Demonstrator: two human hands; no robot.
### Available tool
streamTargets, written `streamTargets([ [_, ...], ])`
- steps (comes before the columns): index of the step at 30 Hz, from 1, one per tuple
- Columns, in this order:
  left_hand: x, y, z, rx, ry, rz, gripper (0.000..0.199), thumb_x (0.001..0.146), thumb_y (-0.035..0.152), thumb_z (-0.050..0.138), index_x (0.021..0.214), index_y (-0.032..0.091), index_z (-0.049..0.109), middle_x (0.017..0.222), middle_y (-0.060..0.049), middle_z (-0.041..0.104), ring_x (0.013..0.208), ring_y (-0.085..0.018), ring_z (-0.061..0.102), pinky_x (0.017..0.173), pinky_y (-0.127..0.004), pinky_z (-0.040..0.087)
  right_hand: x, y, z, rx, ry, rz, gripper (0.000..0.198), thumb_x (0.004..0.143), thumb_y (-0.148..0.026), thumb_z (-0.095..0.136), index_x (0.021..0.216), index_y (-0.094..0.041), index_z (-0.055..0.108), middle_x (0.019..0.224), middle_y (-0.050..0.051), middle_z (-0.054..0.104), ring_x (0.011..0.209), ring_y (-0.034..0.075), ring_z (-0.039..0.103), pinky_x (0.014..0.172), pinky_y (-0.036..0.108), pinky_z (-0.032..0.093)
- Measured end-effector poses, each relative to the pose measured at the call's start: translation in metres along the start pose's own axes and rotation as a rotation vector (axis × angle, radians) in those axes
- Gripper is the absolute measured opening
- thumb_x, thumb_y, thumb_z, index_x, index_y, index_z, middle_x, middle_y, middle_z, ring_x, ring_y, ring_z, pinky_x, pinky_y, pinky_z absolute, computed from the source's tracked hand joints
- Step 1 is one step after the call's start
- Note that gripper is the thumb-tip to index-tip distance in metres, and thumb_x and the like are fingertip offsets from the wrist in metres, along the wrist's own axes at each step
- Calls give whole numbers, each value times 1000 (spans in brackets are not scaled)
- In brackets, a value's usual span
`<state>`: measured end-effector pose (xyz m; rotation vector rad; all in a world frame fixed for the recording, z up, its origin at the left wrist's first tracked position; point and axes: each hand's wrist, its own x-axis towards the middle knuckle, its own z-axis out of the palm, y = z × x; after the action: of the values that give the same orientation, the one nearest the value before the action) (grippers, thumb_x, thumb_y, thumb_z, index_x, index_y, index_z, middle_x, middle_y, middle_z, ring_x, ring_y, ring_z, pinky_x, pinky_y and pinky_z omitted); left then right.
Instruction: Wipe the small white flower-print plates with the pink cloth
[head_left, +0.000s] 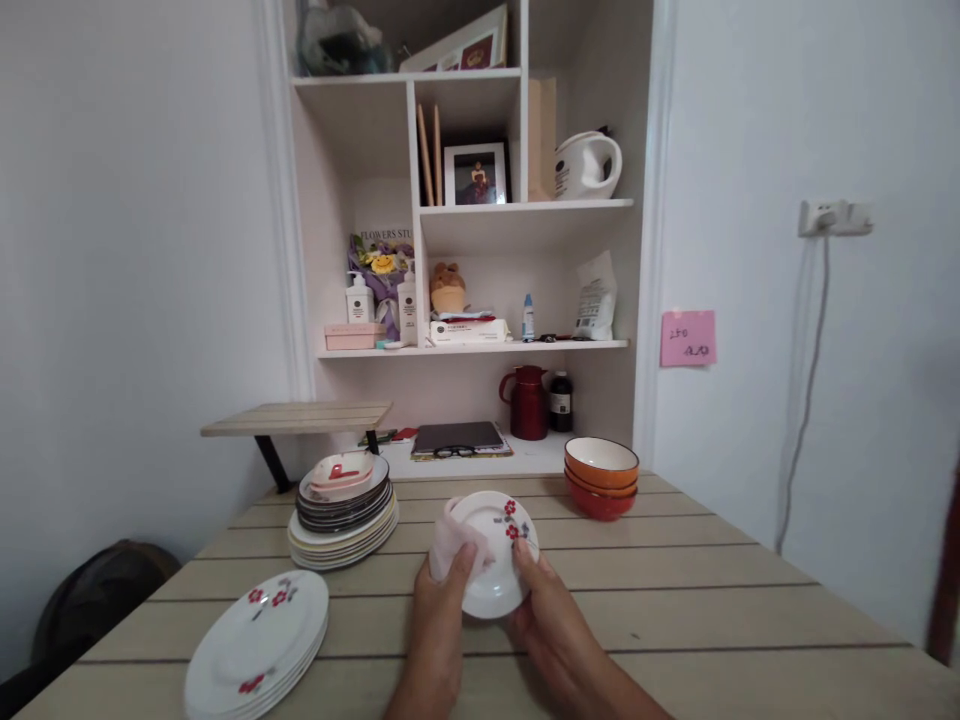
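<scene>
A small white plate [495, 580] with red flowers is held up above the wooden table, tilted toward me. My right hand [551, 610] grips its right rim, thumb on the face and fingers behind. At the plate's left edge, my left hand [442, 610] pinches a thin pale cloth or tissue [454, 540] against it, thumb in front. The fingers behind the plate are hidden. Left of my hands lies a stack of larger white flowered plates [259, 640].
Behind those plates stands another stack of plates [345, 540] topped by small square dishes [341, 472]. Orange and red bowls [601, 478] are nested at the right back. A raised wooden shelf [296, 420], a closed laptop [457, 437] and a red jug [529, 405] are farther back.
</scene>
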<state>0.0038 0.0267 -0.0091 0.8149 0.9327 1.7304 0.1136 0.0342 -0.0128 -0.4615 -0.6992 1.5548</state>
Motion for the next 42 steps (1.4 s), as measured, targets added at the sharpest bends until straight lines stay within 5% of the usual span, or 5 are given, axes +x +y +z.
streamTargets([
  [8,0,-5,-7,59,30,23,62,64,48,81,111,10,67,95,-14,76,81,-25,72,72,-31,55,2,-15,-1,-238,-15,126,44,73,-43,73,107,-16,61,87,8,74,74,21,68,65,32,54],
  [21,-9,2,5,331,-54,281,34,70,29,74,101,15,71,95,-7,75,86,-22,68,79,-29,52,3,-52,-8,-1081,-72,-582,56,74,-25,65,128,-26,50,119,8,59,103,25,58,80,36,49],
  [29,-3,-7,-2,485,-115,466,28,63,13,71,90,17,73,89,-6,73,83,-22,65,77,-28,50,-1,-67,-9,-1378,-168,-563,5,84,-27,58,80,-23,58,79,1,64,74,20,57,68,30,39],
  [35,-12,8,7,372,-66,289,30,66,32,77,89,15,71,73,-2,70,68,-18,63,63,-25,51,-1,-60,-7,-1159,-192,-504,20,87,-34,52,71,-23,48,63,-4,46,61,16,45,57,25,32],
  [42,-14,9,9,248,-32,188,41,67,41,78,96,13,70,89,-8,76,81,-22,69,73,-28,54,-1,-42,-7,-673,-110,-327,21,83,-40,62,77,-21,55,63,-5,49,59,13,43,54,23,35],
])
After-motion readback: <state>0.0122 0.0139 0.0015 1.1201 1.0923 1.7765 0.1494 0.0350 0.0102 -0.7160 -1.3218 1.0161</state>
